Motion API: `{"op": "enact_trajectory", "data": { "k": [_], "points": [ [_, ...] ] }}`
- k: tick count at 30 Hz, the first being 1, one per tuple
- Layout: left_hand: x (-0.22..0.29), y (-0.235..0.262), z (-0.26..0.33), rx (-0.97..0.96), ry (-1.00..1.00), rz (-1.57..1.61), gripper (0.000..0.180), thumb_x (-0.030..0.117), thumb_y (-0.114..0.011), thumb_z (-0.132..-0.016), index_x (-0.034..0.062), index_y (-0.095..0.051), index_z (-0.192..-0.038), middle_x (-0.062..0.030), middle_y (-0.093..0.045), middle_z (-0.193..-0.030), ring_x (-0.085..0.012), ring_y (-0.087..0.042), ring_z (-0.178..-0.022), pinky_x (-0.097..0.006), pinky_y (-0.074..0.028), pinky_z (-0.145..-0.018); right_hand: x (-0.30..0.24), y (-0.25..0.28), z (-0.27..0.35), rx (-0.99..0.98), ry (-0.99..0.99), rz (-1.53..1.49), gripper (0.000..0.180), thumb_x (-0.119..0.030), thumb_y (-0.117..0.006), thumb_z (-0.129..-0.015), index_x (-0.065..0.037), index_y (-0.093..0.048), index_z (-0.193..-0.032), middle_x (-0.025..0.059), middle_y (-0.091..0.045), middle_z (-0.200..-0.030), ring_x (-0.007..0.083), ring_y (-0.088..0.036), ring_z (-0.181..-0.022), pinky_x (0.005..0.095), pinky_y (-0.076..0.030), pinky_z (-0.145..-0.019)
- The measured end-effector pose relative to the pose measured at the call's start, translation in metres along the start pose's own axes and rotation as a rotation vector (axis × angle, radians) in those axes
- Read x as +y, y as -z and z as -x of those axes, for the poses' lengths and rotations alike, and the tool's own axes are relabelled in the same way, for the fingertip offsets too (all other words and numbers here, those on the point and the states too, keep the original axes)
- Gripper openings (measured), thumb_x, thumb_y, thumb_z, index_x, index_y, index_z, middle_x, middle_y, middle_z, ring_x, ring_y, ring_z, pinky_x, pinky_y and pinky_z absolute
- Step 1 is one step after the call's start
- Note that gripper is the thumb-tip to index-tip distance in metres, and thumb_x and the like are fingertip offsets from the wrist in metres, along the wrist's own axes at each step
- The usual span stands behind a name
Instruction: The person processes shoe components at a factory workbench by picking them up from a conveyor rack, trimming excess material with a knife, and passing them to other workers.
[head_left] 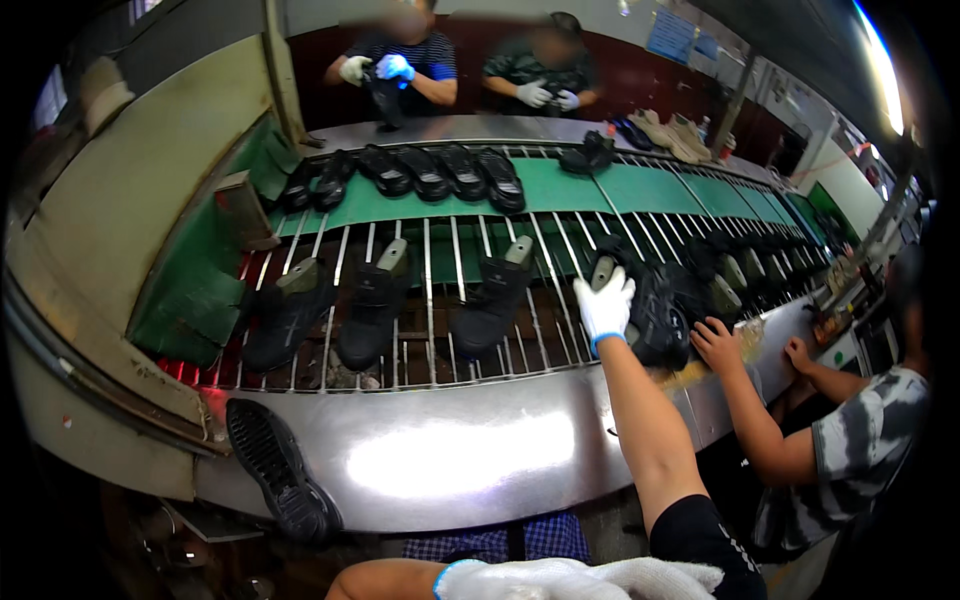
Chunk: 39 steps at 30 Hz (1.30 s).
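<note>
My right hand [606, 303], in a white knit glove with a blue cuff, reaches over the rack and grips a black shoe [607, 250] by the pale last in its opening. Near the lower edge, my left hand [580, 580] wears a matching glove. Its fingers stretch to the right with nothing visible in them, and part of the hand is cut off. Beside the right hand lies another black shoe [655, 322]. Three black shoes on lasts, one at the middle [492, 303], stand on the metal rods to the left. A black sole [280, 470] rests on the steel counter's left end.
The steel counter [290, 405] edges the rod rack [430, 300]. Black soles [430, 174] line a green belt [560, 188] behind. A co-worker's bare hand [718, 347] is close at right. Two gloved people [415, 75] handle dark items across the line. Beige shoes [672, 135] sit beyond.
</note>
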<state>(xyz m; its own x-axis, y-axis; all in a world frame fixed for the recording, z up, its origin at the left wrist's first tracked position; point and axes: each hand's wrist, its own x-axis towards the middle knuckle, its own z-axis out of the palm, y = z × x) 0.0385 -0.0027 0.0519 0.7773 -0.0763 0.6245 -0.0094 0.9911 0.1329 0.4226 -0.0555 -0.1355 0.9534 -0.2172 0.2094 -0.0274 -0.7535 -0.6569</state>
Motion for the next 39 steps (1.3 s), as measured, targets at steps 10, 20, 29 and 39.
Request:
{"op": "enact_trajectory", "data": {
  "k": [10,20,29,39],
  "points": [
    [0.040,-0.017,0.025,0.243,0.114,-0.242,0.056,0.049,-0.048,-0.094,-0.0030,-0.063,-0.107,-0.0317,-0.066,-0.130,-0.0495,-0.058,-0.125,-0.066,-0.040,-0.113,0.027,-0.014,0.018,0.084,0.676,0.457,0.087,-0.030,-0.089,-0.074,-0.005,-0.053,-0.148,0.0212,-0.045,-0.159,0.0443,-0.044,-0.143,0.0571,-0.041,-0.115],
    [0.126,0.035,0.221,0.892,-0.006,-0.932,0.078,0.064,-0.040,-0.108,-0.0027,-0.059,-0.144,-0.0245,-0.063,-0.145,-0.0383,-0.060,-0.135,-0.056,-0.046,-0.115,-0.025,-0.088,-0.031,-0.002,0.550,0.660,0.048,-0.023,-0.062,-0.097,-0.006,-0.061,-0.142,0.0214,-0.054,-0.147,0.0484,-0.041,-0.144,0.0688,-0.032,-0.118],
    [0.256,0.023,0.210,1.186,0.062,-2.184,0.039,0.017,-0.068,-0.100,-0.0013,-0.065,-0.134,-0.0148,-0.069,-0.130,-0.0242,-0.066,-0.124,-0.037,-0.050,-0.110,0.102,0.039,-0.138,-0.329,-0.274,-1.054,0.046,-0.051,-0.074,-0.089,-0.020,-0.072,-0.123,0.0016,-0.072,-0.124,0.0174,-0.065,-0.105,0.0400,-0.055,-0.087],
    [0.345,0.129,0.197,1.616,0.458,-2.456,0.108,0.050,-0.078,-0.087,0.0023,-0.022,-0.165,-0.0329,-0.037,-0.164,-0.0503,-0.046,-0.146,-0.051,-0.040,-0.122,0.148,0.193,0.181,-0.362,-0.393,-2.327,0.072,-0.050,-0.060,-0.104,-0.013,-0.039,-0.161,0.0101,-0.042,-0.163,0.0296,-0.044,-0.147,0.0477,-0.042,-0.120]
  ]
}}
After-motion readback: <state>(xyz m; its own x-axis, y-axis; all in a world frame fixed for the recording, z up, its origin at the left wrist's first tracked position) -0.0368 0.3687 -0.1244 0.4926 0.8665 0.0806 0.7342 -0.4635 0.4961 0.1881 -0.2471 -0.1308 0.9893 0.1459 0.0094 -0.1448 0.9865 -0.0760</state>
